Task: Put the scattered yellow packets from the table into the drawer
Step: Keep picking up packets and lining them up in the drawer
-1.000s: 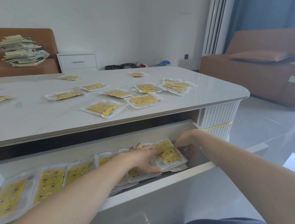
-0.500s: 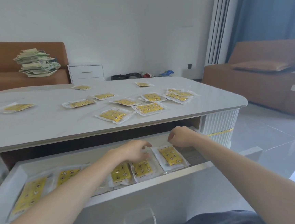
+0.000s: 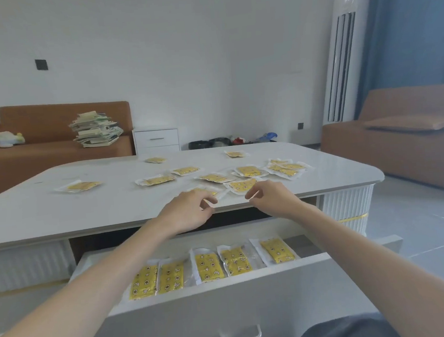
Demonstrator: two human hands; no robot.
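Over the glossy white table [image 3: 111,205] edge, left hand [image 3: 185,211] and right hand [image 3: 272,199] hover with fingers loosely curled, holding nothing. Roughly eleven flat, crinkly clear-edged yellow packets [image 3: 248,171] lie scattered on it; the far ones blur. Five more lie side by side in the open drawer [image 3: 226,297].

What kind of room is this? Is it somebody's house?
Most likely a living room in a home. There is a brown sofa along the wall, a low white coffee table with a drawer, and a tall standing air conditioner by the blue curtain.
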